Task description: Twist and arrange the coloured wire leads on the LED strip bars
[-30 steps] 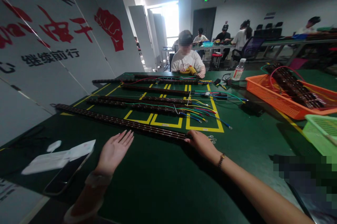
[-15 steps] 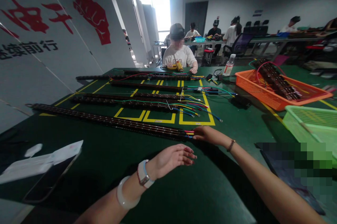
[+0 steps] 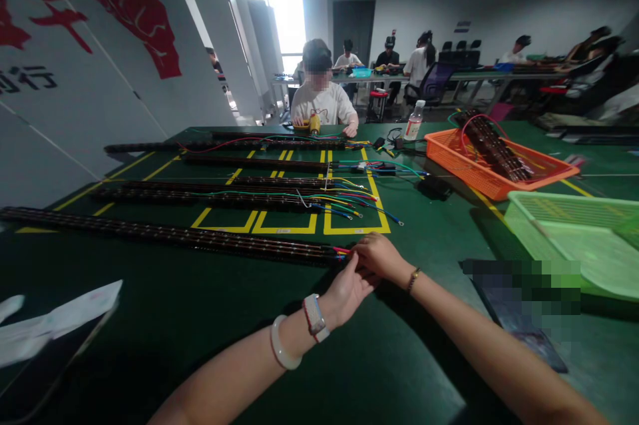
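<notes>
Moved to the wires (image 3: 341, 252) since the earlier frame, my left hand (image 3: 347, 293) met my right hand (image 3: 382, 257), its palm open. The wires left the near bundle (image 3: 224, 242) on the green table (image 3: 200, 305); whether my right fingers gripped them, I could not tell. Beyond lay other bundles (image 3: 214, 198) and an orange basket (image 3: 459, 168).

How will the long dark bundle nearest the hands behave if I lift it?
The long dark bundle lies straight, so it's probably fairly stiff, but being long it may sag. The coloured wires at its end look thin, so they're likely floppy.
</notes>
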`<state>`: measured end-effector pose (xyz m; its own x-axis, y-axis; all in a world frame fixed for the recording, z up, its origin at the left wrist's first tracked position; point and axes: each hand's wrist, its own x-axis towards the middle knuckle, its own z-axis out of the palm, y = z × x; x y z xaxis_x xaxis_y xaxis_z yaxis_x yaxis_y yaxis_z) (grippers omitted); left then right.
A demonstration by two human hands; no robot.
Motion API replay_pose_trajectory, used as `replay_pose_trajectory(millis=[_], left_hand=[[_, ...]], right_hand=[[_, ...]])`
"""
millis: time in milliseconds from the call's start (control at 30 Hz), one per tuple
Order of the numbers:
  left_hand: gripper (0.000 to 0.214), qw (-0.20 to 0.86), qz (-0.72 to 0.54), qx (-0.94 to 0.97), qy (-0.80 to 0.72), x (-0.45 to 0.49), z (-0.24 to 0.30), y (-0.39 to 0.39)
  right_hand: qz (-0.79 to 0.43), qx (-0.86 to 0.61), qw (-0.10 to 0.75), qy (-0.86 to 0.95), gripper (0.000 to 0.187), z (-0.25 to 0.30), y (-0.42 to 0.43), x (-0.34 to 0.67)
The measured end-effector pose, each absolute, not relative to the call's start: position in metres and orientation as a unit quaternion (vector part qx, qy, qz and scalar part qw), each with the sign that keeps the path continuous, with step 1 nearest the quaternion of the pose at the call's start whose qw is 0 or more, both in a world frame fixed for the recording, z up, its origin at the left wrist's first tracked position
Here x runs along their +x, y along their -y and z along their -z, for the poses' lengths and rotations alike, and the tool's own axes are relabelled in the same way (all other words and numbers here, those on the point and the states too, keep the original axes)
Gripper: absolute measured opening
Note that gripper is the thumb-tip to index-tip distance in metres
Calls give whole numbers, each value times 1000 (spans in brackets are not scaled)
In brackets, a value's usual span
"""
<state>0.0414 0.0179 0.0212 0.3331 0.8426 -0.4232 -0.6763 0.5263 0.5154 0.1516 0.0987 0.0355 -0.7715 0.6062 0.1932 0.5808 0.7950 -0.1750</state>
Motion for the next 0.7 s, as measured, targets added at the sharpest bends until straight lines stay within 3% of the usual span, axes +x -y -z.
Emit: replay_pose_trajectory(millis=[167,400,700], left_hand=[[20,756,-551,113,-336,47,-17,-21],[22,729,-592,22,-342,45,-13,-26],[17,721,-609,-8,-332,48,-14,-26]], right_hand=[[32,-300,130,945,19,-28,-87,152],[87,-278,110,950,23,-24,-77,150],[107,-253,145,951,33,-17,-69,150]])
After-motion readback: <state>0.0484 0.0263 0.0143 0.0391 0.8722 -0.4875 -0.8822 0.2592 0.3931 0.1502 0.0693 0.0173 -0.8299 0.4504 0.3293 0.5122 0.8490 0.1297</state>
